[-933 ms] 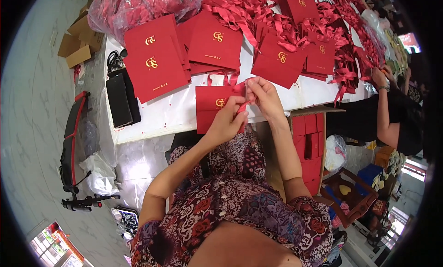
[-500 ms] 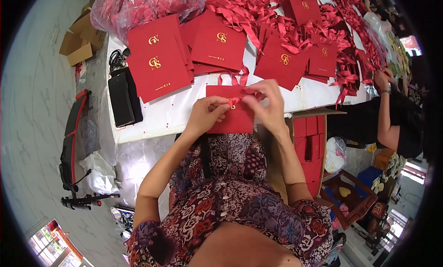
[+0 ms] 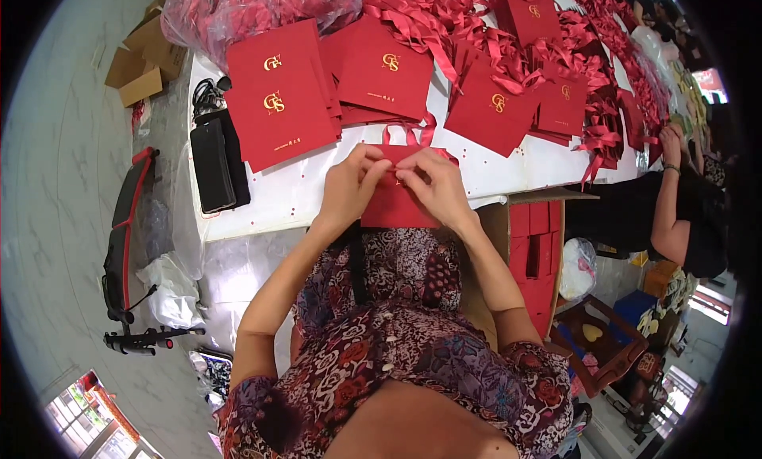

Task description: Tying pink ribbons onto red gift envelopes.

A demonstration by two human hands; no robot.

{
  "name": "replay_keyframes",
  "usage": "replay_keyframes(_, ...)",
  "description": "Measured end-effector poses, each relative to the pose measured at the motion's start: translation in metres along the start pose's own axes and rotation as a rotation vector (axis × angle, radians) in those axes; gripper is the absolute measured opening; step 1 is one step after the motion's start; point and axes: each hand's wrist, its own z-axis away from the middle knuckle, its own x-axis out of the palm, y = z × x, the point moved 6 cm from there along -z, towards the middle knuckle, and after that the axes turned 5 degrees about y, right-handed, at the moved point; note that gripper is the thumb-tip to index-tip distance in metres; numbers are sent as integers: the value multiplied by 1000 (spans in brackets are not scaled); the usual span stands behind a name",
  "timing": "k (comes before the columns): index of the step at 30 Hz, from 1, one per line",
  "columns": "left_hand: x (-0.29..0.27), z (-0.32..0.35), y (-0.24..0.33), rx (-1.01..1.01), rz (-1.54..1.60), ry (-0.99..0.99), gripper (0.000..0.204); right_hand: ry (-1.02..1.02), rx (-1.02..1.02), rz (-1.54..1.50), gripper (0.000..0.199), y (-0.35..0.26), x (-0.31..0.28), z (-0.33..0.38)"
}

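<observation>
A red paper gift bag (image 3: 397,211) lies at the table's front edge, partly over my lap. Its ribbon handle (image 3: 427,130) loops up past the far edge. My left hand (image 3: 349,188) is closed in a pinch over the upper part of the bag, on the red ribbon there. Close beside it, my right hand (image 3: 438,191) also pinches the ribbon, fingertips nearly meeting the left ones. Most of the ribbon between them is hidden by my fingers.
Stacked red bags (image 3: 278,130) and loose red ribbons (image 3: 468,19) cover the white table (image 3: 274,193). A black phone (image 3: 213,167) lies at left. An open carton (image 3: 528,261) of red bags stands at right. Another person's arm (image 3: 671,197) is at far right.
My right hand, blurred and raised to the right before, has come down and inward to meet the left. The whole view has shifted slightly.
</observation>
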Motion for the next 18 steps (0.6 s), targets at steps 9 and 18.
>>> replay_keyframes(9, -3, 1, 19, 528, -802, 376, 38, 188, -22, 323, 11, 6, 15, -6)
replay_keyframes(18, 6, -2, 27, 778, -923, 348, 11, 181, 131, 210, 12, 4, 19, -10)
